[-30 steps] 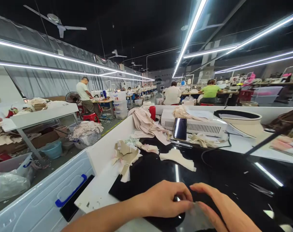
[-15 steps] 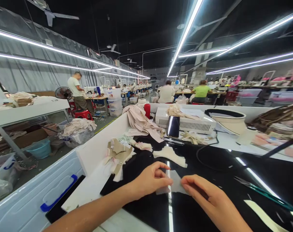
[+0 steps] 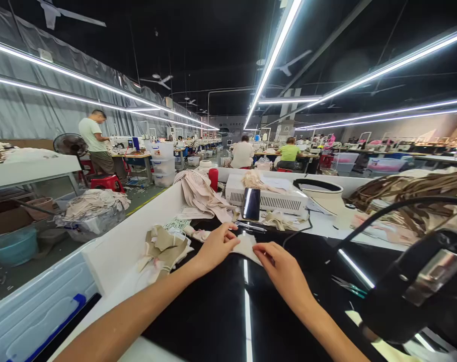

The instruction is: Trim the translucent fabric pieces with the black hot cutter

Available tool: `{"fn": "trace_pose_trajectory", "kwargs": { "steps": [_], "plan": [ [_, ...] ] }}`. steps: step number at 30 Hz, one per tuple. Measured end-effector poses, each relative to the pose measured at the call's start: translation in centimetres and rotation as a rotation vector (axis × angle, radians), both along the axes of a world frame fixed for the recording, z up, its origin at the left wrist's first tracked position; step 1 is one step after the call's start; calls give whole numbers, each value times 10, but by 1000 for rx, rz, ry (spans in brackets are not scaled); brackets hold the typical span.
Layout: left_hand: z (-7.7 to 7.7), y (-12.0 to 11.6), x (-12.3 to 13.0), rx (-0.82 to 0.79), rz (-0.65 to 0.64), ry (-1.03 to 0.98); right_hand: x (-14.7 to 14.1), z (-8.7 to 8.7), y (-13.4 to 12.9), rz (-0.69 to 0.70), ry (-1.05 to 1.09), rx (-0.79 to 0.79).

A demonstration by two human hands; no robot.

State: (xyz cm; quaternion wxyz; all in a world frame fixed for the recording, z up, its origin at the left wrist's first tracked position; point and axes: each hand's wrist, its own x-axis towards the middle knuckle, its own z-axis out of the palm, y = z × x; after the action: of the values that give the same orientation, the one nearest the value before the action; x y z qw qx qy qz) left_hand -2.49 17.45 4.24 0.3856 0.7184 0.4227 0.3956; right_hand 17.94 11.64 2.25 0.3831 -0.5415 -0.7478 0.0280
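A small pale fabric piece lies on the glossy black work surface, between my two hands. My left hand pinches its left side, thumb and index finger close together. On the other side, my right hand has its fingertips closed on the right edge. Whether a thin translucent sheet lies over the cream piece is hard to make out. Beyond the hands are pens or tweezers and a phone leaning on a white vented box.
Beige scraps are heaped left of the black surface. Green-handled scissors lie to the right, beside a large black device with a cable. A blue-handled plastic bin stands at lower left. Several people sit or stand farther back.
Both hands have moved forward, from holding a translucent sheet to the cream piece farther up the surface. The view has shifted right, and the black device has come into sight.
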Motion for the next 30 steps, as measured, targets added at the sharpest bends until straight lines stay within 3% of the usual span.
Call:
{"fn": "trace_pose_trajectory", "kwargs": {
  "steps": [5,11,24,27,30],
  "plan": [
    [-5,28,6,125,20,189,-4,-9,32,-100,-147,-28],
    [-19,37,11,181,16,360,-1,-20,45,-162,-321,-94],
    [-33,43,14,334,51,581,0,-29,49,-181,-348,-91],
    [-31,42,11,409,76,605,-2,-22,42,-169,-294,-44],
    [-25,35,6,493,70,593,-7,-9,17,-113,-245,2]
  ]
}}
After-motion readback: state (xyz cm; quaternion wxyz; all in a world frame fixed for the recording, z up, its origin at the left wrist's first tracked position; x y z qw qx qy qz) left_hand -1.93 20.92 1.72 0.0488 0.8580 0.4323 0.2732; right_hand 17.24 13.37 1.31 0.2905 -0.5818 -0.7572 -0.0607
